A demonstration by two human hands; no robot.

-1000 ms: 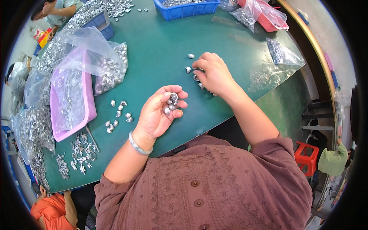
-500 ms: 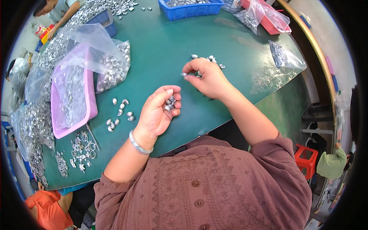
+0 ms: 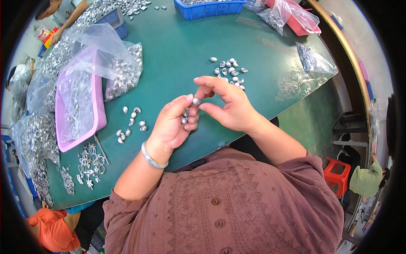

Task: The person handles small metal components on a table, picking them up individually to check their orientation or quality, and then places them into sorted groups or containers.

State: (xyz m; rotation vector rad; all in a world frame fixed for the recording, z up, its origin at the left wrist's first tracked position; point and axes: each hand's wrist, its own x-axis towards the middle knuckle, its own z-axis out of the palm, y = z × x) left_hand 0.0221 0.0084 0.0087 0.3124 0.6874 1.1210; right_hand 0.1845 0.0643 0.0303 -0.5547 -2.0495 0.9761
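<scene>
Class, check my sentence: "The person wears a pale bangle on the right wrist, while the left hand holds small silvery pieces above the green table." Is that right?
Not quite: the head view shows the pale bangle on the left wrist, not the right. The left hand does hold small silvery pieces above the green table.

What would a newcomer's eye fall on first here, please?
Probably the left hand, holding silvery pieces mid-view, with the right hand close beside it. Next, the lilac basket towards the left of the green table, and the blue bin at top centre.
</scene>
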